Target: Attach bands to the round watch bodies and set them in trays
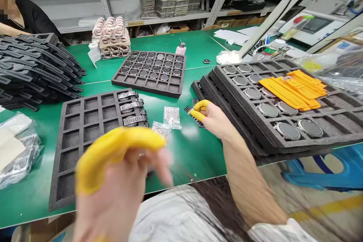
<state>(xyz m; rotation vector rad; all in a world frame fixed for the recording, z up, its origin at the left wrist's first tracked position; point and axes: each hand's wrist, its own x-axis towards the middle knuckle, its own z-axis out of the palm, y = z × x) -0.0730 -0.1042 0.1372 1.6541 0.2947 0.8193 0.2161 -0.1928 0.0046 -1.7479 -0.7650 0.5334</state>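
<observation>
Green bench (204, 159), foam tray (147, 89) at 11 o'clock. Right hand (214, 119), towards 4, fingertips at dark metal band (188, 110) near centre; pinch unclear. Left hand (116, 176) blurred at 7, grip unreadable. Careless left-hand sweep could scatter pin packets (171, 116) towards 8.

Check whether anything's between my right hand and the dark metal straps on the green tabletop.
Nothing visible: your right hand is right at the metal straps; the foam tray stack stands off to its right.
</observation>
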